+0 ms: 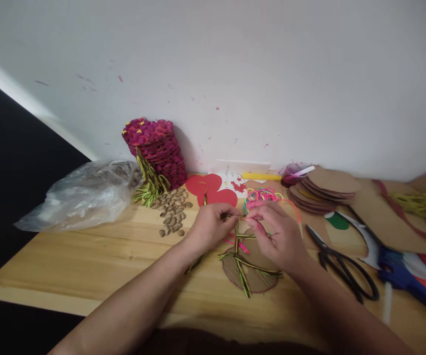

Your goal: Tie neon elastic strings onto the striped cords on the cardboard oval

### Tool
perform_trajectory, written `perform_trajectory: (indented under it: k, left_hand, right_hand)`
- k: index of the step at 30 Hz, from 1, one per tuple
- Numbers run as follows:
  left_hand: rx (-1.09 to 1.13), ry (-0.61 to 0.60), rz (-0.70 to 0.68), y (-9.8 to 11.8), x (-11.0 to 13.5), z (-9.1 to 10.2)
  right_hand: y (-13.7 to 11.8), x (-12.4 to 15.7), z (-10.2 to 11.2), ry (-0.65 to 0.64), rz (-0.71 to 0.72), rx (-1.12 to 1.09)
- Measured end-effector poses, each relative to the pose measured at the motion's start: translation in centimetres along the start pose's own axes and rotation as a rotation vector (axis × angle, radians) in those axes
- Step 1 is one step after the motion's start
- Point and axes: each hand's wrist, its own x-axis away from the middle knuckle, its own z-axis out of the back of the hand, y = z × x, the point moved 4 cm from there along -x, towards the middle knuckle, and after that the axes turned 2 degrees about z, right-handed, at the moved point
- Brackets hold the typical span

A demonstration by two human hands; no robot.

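Note:
My left hand [213,224] is closed in a pinch on a bundle of dark green and yellow cord [204,198]; one end sticks up behind the hand and another hangs below it. Fingertips of my right hand [277,236] pinch a thin strand close to the left fingers, so both hands nearly meet. Beneath them lies a round cardboard disc [250,283] with several green and yellow cord pieces [239,259] crossed over it. A tangle of bright multicoloured cord [263,195] sits just behind my right hand.
Black-handled scissors [340,268] and a blue glue gun [407,281] lie at right, near stacked cardboard pieces [326,185] and a cup of purple paint [296,175]. Left are beans [174,209], a plastic bag [87,197] and a magenta bean-covered stack [157,148]. Red paper [216,192] lies behind.

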Motion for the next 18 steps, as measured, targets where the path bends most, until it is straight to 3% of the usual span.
perform_trajectory:
  k: [7, 12, 15, 18]
  left_hand:
    - [-0.022, -0.179, -0.14, 1.6, 0.7, -0.5]
    - [0.076, -0.2, -0.119, 2.0, 0.8, -0.5]
    - [0.146, -0.146, -0.011, 1.2, 0.4, -0.5]
    - [0.267, -0.08, 0.13, 0.0, 0.0, -0.6]
  right_hand:
    - [2.3, 0.0, -0.7, -0.08, -0.44, -0.391]
    - [3.3, 0.0, -1.3, -0.124, -0.632, -0.612]
    - [3.4, 0.0, -0.8, -0.026, -0.599, -0.564]
    - [2.4, 0.0, 0.4, 0.135, -0.374, -0.334]
